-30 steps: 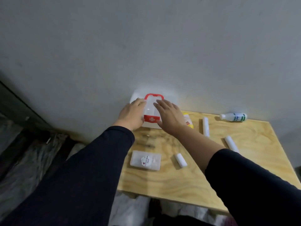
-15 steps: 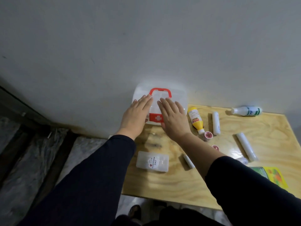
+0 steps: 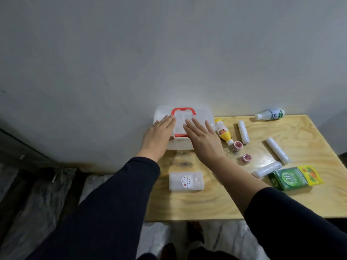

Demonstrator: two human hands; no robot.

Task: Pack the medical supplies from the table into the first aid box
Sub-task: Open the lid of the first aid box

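Observation:
The clear first aid box (image 3: 203,114) with a red handle sits against the wall at the table's back left, lid down. My left hand (image 3: 158,136) lies flat on the lid's left part, fingers straight. My right hand (image 3: 201,140) lies flat over the lid's right front, covering the red latch. On the table lie a yellow bottle (image 3: 223,133), a white bottle with green label (image 3: 270,115), three white rolls (image 3: 243,131) (image 3: 277,150) (image 3: 266,169), two pink tape rolls (image 3: 238,145) (image 3: 246,158), a green box (image 3: 294,178) and a clear flat case (image 3: 186,181).
The wooden table (image 3: 216,201) has its front edge near me and its left edge beside a dark floor with plastic sheeting (image 3: 28,203). A grey wall (image 3: 169,53) stands directly behind the box.
The view has shifted, bringing the green box and pink tape rolls into sight. Both hands have flattened and slid further onto the lid of the first aid box.

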